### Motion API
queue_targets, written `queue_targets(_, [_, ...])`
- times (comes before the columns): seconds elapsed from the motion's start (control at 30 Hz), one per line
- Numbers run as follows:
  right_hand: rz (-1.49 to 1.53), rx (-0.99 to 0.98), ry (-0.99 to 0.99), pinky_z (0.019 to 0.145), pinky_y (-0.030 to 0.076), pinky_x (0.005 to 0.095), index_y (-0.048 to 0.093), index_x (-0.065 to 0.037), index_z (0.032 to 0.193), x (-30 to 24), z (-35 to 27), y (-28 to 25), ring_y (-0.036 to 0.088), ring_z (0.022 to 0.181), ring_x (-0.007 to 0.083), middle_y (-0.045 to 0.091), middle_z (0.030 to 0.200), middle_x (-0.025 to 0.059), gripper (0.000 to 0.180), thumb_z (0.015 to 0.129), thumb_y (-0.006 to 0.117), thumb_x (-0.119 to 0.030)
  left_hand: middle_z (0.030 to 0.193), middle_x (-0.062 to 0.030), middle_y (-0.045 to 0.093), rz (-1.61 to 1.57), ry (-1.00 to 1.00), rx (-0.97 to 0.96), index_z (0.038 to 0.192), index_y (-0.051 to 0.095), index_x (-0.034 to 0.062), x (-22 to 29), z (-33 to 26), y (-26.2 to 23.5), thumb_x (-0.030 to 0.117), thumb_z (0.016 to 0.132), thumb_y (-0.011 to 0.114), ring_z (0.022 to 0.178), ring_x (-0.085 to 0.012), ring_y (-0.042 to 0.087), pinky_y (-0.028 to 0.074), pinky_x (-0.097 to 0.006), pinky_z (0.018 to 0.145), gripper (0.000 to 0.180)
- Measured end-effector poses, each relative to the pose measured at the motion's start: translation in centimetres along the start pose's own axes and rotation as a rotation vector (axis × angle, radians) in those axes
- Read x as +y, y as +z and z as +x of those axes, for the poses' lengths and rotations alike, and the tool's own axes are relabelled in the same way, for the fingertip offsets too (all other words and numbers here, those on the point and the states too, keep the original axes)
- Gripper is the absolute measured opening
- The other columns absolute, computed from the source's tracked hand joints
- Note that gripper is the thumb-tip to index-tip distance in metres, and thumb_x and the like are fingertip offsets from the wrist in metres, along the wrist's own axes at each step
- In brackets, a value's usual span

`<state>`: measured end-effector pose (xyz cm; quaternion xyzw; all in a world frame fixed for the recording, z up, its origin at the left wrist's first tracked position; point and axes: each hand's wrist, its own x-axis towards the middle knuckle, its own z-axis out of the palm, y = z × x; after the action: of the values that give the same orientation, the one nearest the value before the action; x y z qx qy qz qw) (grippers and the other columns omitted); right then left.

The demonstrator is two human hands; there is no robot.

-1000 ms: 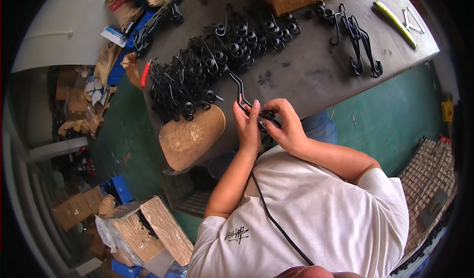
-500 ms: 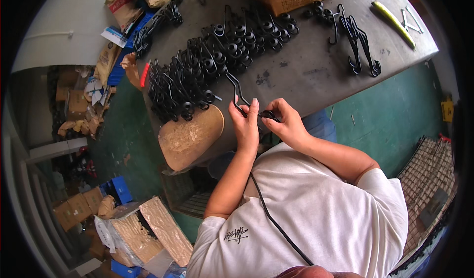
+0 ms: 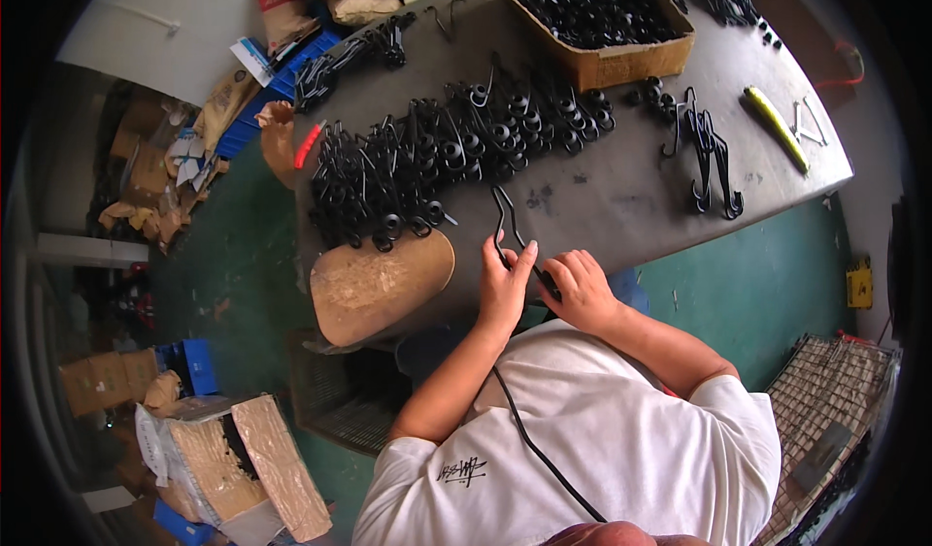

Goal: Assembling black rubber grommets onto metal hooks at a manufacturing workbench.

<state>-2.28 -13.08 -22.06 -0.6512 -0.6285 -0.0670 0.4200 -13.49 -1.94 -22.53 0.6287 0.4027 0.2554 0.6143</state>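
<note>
Both hands are together just in front of the table's near edge, at a bent black wire hook [image 3: 501,218] whose free end points away from me over the tabletop. My left hand [image 3: 507,289] pinches the hook between thumb and fingers. At its near end, my right hand [image 3: 585,292] has its fingers closed over a small black part [image 3: 549,279], largely hidden by them. Beyond my left hand lies a long heap of similar black wire pieces [image 3: 442,153] with round black ends. A few more black hooks [image 3: 714,163] lie apart on the right of the table.
A cardboard box [image 3: 631,66] of small black parts stands on the grey table [image 3: 621,211]. A worn wooden board [image 3: 382,284] is at the near left edge. A red-handled tool [image 3: 309,145] lies left, a yellow-green tool [image 3: 777,129] right. Wire crate [image 3: 825,420] lower right.
The view has tilted, so more of the table's far side and the box shows. Both hands still hold the hook; the right fingers now lie further over its near end.
</note>
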Motion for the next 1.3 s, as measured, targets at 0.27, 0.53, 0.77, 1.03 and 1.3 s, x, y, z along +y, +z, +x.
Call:
queue_targets(0.27, [0.046,0.335,0.245,0.07,0.046,0.0392,0.055,-0.005,0.097,4.2,7.4,0.2,0.057,0.077,0.0302,0.058,0.086,0.0106,0.032,0.074,0.076,-0.009,0.138,-0.0152,0.048,-0.094,0.367,-0.139,0.149,0.031,0.0014,2.9,1.6,-2.5,0.029,0.099,0.058,0.122,-0.0219,0.048,0.038,-0.035,0.105,0.063])
queue_targets(0.53, [-0.365,0.214,0.529,0.088,0.041,0.0397,0.063,-0.011,0.102,14.0,17.1,3.2,0.054,0.108,0.0275,0.063,0.102,0.0066,0.037,0.078,0.075,-0.035,0.136,-0.0168,0.05,0.012,0.368,-0.103,0.139,0.043,0.0019,2.1,0.3,-2.5,0.026,0.099,0.058,0.12,-0.0255,0.051,0.039,-0.037,0.105,0.049])
queue_targets(0.77, [-0.689,0.377,0.357,0.083,0.042,0.0404,0.065,-0.015,0.106,17.1,12.4,-4.0,0.054,0.102,0.026,0.059,0.105,0.0062,0.037,0.077,0.075,-0.036,0.13,-0.0141,0.054,0.079,0.338,-0.007,0.133,0.05,0.0011,0.6,0.1,-3.3,0.025,0.098,0.059,0.115,-0.0234,0.054,0.041,-0.037,0.101,0.043])
queue_targets(1.03, [-1.007,-0.141,0.875,0.091,0.039,0.0432,0.067,-0.01,0.102,25.3,5.8,-13.9,0.058,0.109,0.0261,0.063,0.105,0.0104,0.023,0.083,0.054,-0.013,0.126,-0.0138,0.054,0.216,0.401,-0.108,0.129,0.052,0.0024,0.8,0.5,-0.6,0.022,0.096,0.063,0.109,-0.0246,0.056,0.045,-0.037,0.096,0.04])
queue_targets(1.3, [-0.635,0.439,0.612,0.074,0.051,0.0434,0.065,-0.003,0.102,17.9,3.8,-12.1,0.063,0.084,0.0364,0.063,0.092,0.0173,0.02,0.084,0.061,-0.013,0.126,-0.0163,0.054,0.377,0.579,-0.165,0.129,0.051,0.0035,0.6,0.7,1.0,0.021,0.092,0.067,0.108,-0.0293,0.057,0.047,-0.039,0.093,0.044])
